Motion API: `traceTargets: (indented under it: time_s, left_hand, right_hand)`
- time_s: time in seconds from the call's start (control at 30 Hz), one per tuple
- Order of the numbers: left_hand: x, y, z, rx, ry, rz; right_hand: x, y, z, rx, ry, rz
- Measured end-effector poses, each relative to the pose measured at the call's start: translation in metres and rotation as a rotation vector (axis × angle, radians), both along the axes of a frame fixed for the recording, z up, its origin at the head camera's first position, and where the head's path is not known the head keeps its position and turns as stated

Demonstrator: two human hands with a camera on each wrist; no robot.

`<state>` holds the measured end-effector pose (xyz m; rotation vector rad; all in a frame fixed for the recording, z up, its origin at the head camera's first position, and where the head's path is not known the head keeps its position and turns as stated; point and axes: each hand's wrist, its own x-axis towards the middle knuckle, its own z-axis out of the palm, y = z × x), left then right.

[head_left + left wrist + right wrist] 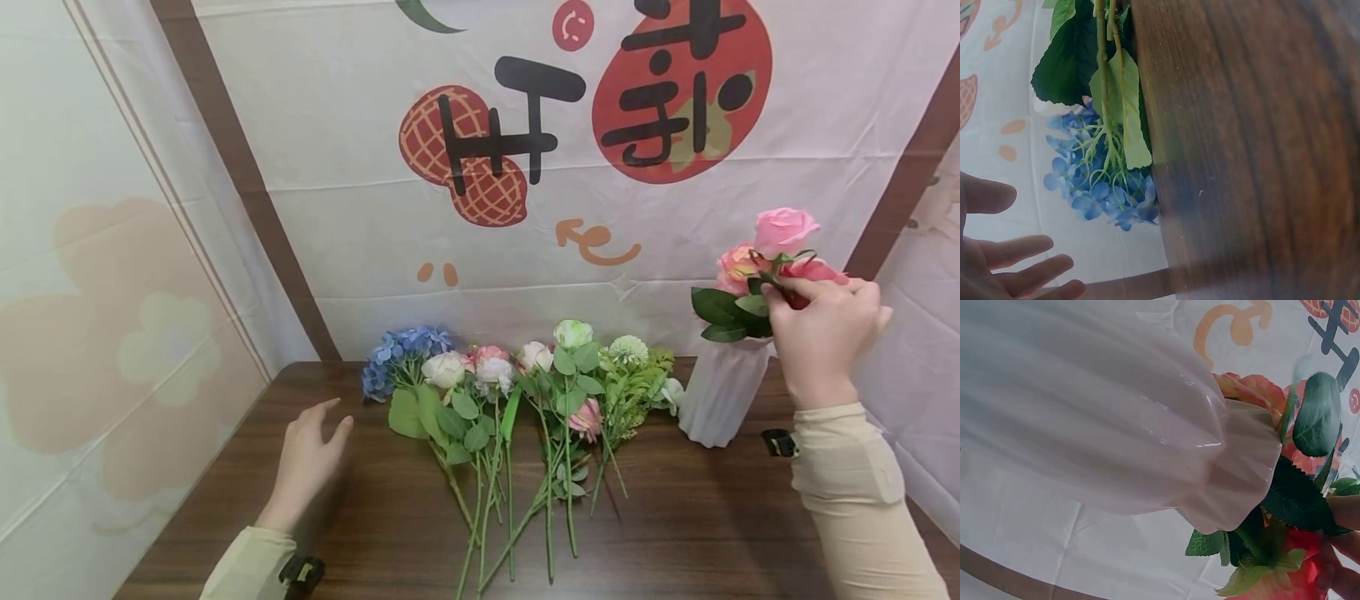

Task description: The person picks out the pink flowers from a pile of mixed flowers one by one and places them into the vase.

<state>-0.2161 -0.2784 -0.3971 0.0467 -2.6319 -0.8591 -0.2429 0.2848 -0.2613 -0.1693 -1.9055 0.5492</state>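
Observation:
At the right, my right hand (825, 333) is above the mouth of a white fluted vase (723, 396). Its thumb and fingers pinch the stem of a light pink rose (784, 232) just under the bloom. An orange-pink flower (738, 268) and a coral-red flower (1300, 575) stand in the vase among dark green leaves (1297, 494). Part of the coral-red bloom is behind the fingers. My left hand (303, 454) hovers over the table at the left, fingers loosely spread and holding nothing. Nearest to it is a blue hydrangea (408, 350).
Along the middle of the brown wooden table (375, 533) lie several artificial flowers, stems toward me, including white roses (444, 369), a pink rose (587, 419) and green fern sprigs (637, 387). A printed cloth (352, 208) hangs behind the table.

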Motion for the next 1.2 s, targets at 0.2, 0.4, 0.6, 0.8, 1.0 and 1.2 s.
traceTargets:
  time_s: [0.2,0.4,0.6,0.8,1.0,1.2]
  left_hand:
    - [0.000,0.000,0.000,0.002,0.007,-0.002]
    - [0.000,-0.001,0.000,0.003,0.009,-0.004]
    - [0.000,0.000,0.000,0.004,0.008,-0.006]
    - [0.001,0.000,0.000,0.011,0.000,-0.007]
    - [0.001,-0.001,0.000,0.015,-0.002,-0.007]
    - [0.002,-0.001,0.002,0.015,-0.003,-0.009]
  right_hand:
    - [-0.001,-0.002,-0.001,0.014,-0.006,-0.013]
    - [-0.002,-0.007,-0.003,0.039,-0.002,-0.016]
    - [-0.006,-0.011,-0.008,0.044,0.048,-0.039]
    - [-0.008,-0.019,-0.014,0.062,0.108,-0.112]
    - [-0.011,-0.026,-0.018,0.088,0.125,-0.143]
    - [-0.015,-0.026,-0.020,0.103,0.127,-0.130]
